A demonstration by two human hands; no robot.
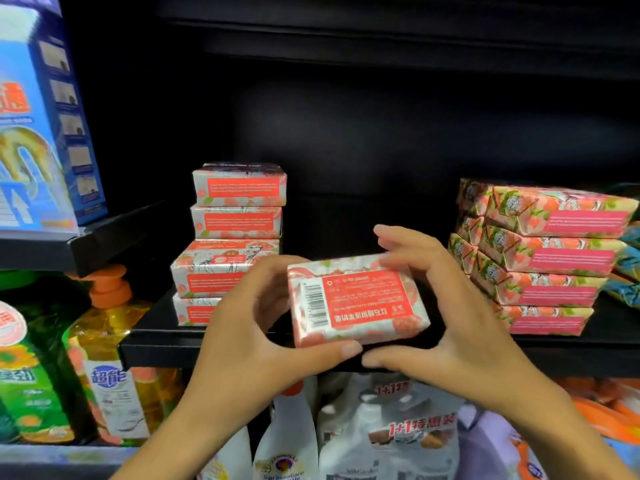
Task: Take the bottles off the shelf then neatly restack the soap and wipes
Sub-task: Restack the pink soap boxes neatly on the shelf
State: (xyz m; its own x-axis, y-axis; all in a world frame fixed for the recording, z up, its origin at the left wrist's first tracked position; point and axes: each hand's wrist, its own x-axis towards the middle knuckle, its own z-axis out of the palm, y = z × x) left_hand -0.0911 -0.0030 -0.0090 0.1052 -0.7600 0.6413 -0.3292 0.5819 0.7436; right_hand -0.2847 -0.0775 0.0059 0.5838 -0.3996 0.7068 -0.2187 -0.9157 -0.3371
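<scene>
A wrapped soap bar with a red label and barcode hangs just above the black shelf's front edge. My left hand grips its left end, thumb under the front edge. My right hand grips its right end, fingers over the top. To the left, a stack of matching soap bars stands on the shelf. At the right stands a bigger stack of floral soap bars with pink labels.
Blue wipe packs peek out at the far right. A blue box stands on the upper left shelf. Yellow pump bottle and green bottle stand lower left. White bottles and pouches crowd the shelf below.
</scene>
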